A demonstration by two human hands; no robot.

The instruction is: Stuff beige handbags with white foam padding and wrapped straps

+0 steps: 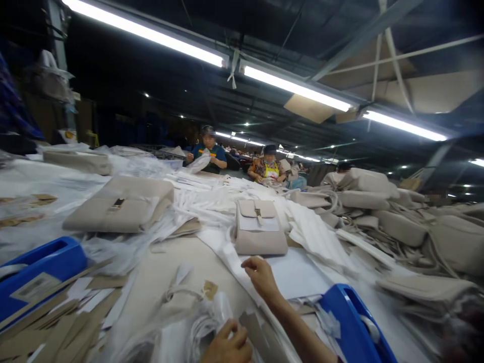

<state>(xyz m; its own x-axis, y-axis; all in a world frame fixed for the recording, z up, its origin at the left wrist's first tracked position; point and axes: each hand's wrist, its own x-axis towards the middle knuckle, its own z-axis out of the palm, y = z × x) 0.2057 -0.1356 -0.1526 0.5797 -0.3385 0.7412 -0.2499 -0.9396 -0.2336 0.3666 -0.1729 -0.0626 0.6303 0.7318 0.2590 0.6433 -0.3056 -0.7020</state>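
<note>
My right hand (260, 276) reaches forward over the table, fingers curled and pinching the edge of a white sheet (298, 272) that lies just in front of a small beige handbag (259, 227). My left hand (227, 347) is at the bottom edge, closed around a clear plastic bag with white cord inside (204, 322). A second beige handbag (121, 204) lies flat to the left.
Blue plastic bins sit at the left (41, 269) and lower right (353, 327). Cardboard strips (56, 322) are piled at lower left. A heap of beige bags (401, 222) fills the right side. Two people (207, 151) (269, 166) work at the far end.
</note>
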